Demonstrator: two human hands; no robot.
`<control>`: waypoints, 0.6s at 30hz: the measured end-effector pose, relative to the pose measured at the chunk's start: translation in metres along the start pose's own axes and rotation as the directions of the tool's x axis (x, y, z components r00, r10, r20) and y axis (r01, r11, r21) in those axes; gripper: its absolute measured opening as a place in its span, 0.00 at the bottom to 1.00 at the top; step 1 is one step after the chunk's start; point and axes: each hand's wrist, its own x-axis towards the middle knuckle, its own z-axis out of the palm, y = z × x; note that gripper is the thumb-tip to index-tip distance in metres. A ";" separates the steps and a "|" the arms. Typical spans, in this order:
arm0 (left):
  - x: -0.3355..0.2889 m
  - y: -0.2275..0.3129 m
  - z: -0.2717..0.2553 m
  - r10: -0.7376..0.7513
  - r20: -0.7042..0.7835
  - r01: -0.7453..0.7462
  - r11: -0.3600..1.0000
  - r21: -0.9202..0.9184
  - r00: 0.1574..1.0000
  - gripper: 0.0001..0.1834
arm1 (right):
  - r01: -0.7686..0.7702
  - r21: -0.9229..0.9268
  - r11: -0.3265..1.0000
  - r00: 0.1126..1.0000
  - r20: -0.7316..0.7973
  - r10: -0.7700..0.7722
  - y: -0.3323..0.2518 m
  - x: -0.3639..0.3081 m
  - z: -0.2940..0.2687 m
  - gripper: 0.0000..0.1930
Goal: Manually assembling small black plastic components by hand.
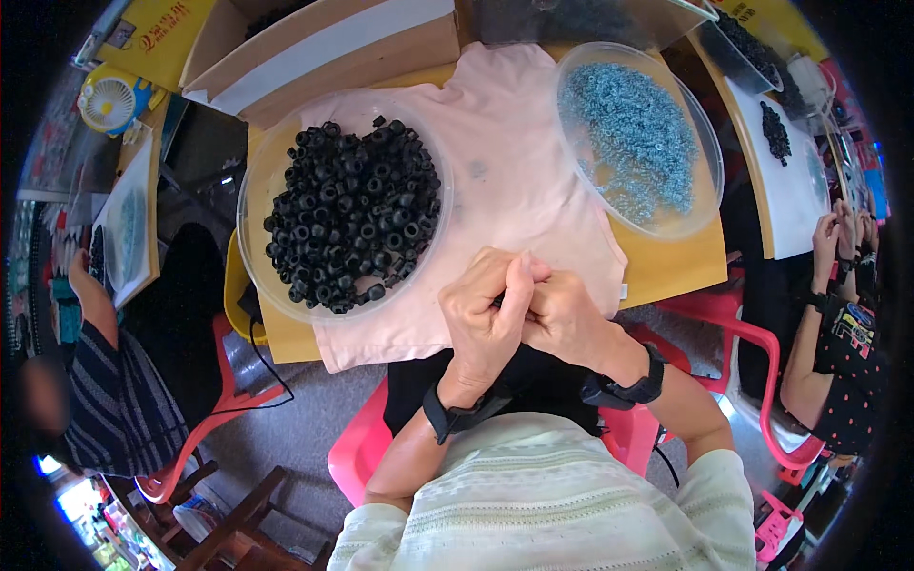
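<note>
Small workshop: bead tubs (253, 219), worktables (681, 262), seated co-workers (124, 400)

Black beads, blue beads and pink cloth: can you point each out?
Black beads (350, 211): head view, middle of the heap.
Blue beads (636, 131): head view, middle of the spread.
Pink cloth (514, 186): head view, bare stretch between the beads.

Black beads (352, 205), tiny pieces (636, 128) apparently translucent blue

The black beads (352, 214) are showing a mostly matt plastic finish; the blue beads (638, 133) are glinting like glass. The left bowl (252, 224) and right bowl (709, 162) are looking like smooth, clear plastic, the cloth (505, 171) is lying matt and creased, the box (367, 71) is showing dull cardboard.
</note>
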 end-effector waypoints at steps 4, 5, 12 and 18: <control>-0.001 -0.003 0.000 -0.013 -0.010 0.013 1.000 0.002 1.000 0.16 | -0.002 -0.024 1.000 1.000 -0.002 0.002 0.001 0.000 0.003 0.06; -0.001 -0.004 0.000 -0.026 -0.010 0.026 1.000 0.015 1.000 0.16 | 0.003 -0.041 0.999 1.000 0.002 -0.003 0.002 -0.001 0.004 0.06; -0.002 -0.002 -0.003 -0.119 0.029 0.115 0.987 0.112 0.992 0.19 | 0.021 -0.089 0.996 1.000 -0.005 -0.021 0.008 -0.005 0.007 0.07; -0.006 -0.003 -0.009 -0.159 -0.056 0.126 0.917 -0.378 0.986 0.26 | -0.181 0.000 0.983 0.980 -0.083 0.180 -0.020 0.010 -0.006 0.12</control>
